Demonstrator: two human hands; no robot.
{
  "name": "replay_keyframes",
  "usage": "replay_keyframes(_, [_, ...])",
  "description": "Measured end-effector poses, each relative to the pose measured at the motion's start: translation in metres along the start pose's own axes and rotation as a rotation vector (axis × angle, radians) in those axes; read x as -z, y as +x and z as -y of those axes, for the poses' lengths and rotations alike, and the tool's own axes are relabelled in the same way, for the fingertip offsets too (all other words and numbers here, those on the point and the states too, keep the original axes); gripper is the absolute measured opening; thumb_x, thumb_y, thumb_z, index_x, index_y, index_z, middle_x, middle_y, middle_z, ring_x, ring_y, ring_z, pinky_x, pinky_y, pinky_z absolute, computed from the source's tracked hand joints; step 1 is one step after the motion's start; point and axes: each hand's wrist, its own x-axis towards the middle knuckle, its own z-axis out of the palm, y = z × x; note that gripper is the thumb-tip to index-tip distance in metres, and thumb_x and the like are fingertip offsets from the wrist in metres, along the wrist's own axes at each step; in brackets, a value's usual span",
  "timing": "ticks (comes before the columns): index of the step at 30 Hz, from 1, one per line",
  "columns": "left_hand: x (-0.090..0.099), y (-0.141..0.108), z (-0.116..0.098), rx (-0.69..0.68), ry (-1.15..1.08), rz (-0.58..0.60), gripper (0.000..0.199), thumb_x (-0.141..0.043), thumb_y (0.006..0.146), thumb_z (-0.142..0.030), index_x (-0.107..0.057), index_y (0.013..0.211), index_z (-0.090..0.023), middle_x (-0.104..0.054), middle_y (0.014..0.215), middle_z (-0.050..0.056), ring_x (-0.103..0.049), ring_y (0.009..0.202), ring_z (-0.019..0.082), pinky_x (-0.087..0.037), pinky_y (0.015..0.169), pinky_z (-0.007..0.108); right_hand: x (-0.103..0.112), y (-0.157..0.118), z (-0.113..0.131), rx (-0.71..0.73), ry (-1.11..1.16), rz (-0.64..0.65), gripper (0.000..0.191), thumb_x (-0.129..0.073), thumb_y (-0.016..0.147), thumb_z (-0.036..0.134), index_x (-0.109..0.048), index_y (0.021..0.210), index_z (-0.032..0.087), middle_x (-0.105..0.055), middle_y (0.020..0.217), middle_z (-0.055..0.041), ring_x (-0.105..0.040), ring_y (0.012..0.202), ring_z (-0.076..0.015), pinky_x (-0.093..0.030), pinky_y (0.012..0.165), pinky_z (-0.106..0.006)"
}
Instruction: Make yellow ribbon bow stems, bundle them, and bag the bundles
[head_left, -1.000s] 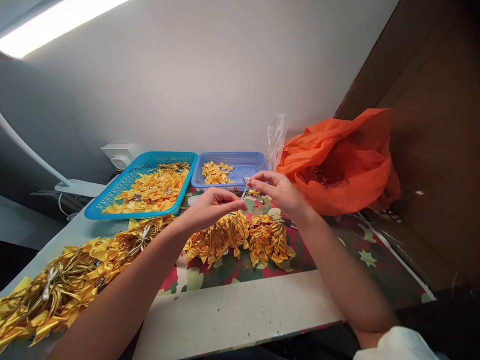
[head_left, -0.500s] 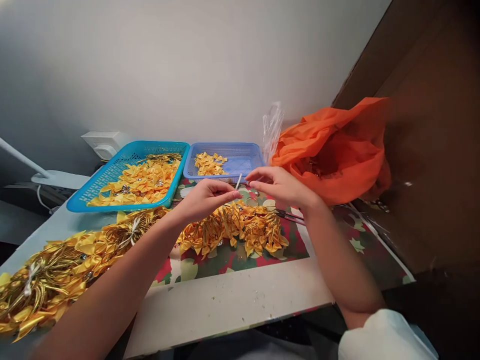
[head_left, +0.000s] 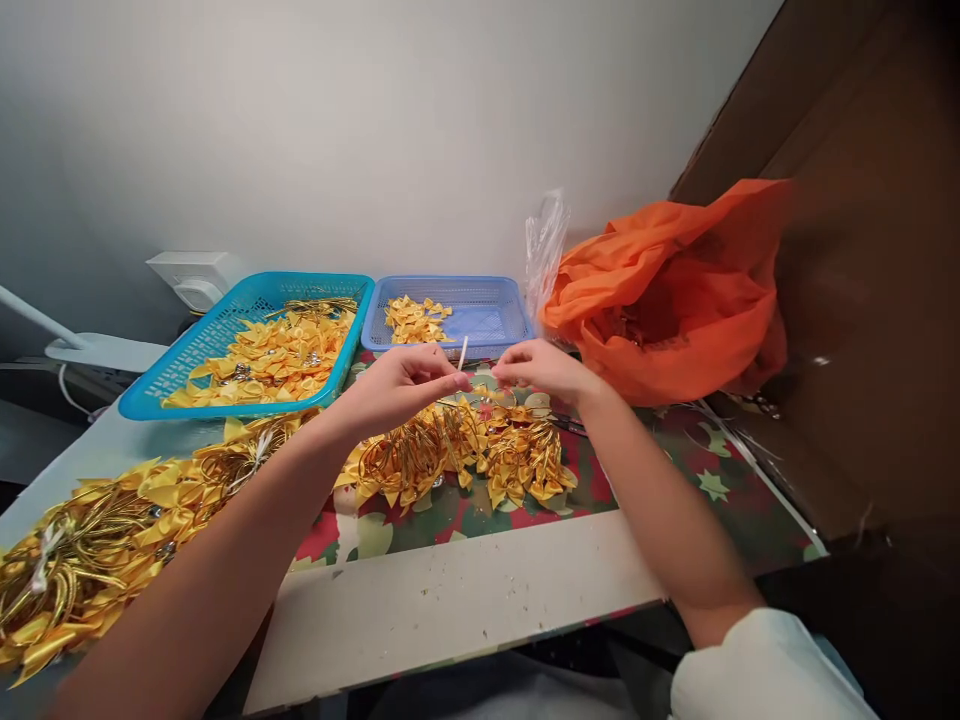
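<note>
Toward the surface's (head_left: 97, 440) left edge, our forearm (head_left: 247, 520) blocks bows (head_left: 169, 490); left grip (head_left: 401, 385) pinches a stick (head_left: 463, 353); right grip's (head_left: 544, 368) hold is unclear.

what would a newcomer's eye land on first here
Probably the orange bag, a vivid patch at the right beside the wall. Next, likely the yellow bows, heaped in the teal basket at the left and the blue basket next to it. Then, near the centre, the left hand pinching a thin white strip, with the right hand close by.
</note>
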Motion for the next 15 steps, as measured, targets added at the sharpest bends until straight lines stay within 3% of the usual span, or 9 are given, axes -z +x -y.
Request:
replay_keyframes(3, [0.003, -0.001, -0.002, 0.006, -0.001, -0.020, 0.030, -0.063, 0.081, -0.045, -0.073, 0.070, -0.020, -0.052, 0.063, 0.001, -0.045, 0.062, 0.013, -0.037, 0.054, 0.027, 0.012, -0.007, 0.006, 0.086, 0.211, -0.091, 0.009, -0.059, 0.079, 0.023, -0.059, 0.076, 0.015, -0.062, 0.069, 0.0000, -0.053, 0.061, -0.0095, -0.041, 0.059, -0.022])
replay_keyframes(7, [0.005, -0.001, -0.004, 0.080, 0.007, -0.047, 0.031, -0.061, 0.081, -0.046, -0.072, 0.070, -0.019, -0.052, 0.060, 0.000, -0.044, 0.058, 0.013, -0.033, 0.048, 0.025, 0.029, -0.024, 0.014, 0.234, 0.048, -0.185, 0.006, -0.057, 0.078, 0.020, -0.061, 0.081, 0.016, -0.055, 0.068, 0.0029, -0.047, 0.060, -0.0086, -0.037, 0.056, -0.022])
replay_keyframes(12, [0.013, -0.002, -0.004, 0.106, 0.013, -0.124, 0.027, -0.063, 0.079, -0.043, -0.074, 0.069, -0.021, -0.054, 0.060, 0.001, -0.042, 0.054, 0.011, -0.032, 0.047, 0.025, 0.040, -0.035, 0.014, 0.110, -0.108, 0.075, 0.011, -0.059, 0.078, 0.023, -0.068, 0.081, 0.016, -0.060, 0.068, 0.0011, -0.051, 0.055, -0.0093, -0.037, 0.052, -0.023])
replay_keyframes(15, [0.024, -0.005, -0.005, 0.098, 0.040, -0.177, 0.028, -0.066, 0.075, -0.047, -0.073, 0.065, -0.021, -0.051, 0.057, 0.001, -0.041, 0.052, 0.012, -0.029, 0.043, 0.025, 0.031, -0.029, 0.011, 0.070, -0.220, 0.103, 0.011, -0.066, 0.077, 0.026, -0.070, 0.080, 0.016, -0.062, 0.069, 0.0003, -0.053, 0.057, -0.0099, -0.038, 0.054, -0.023])
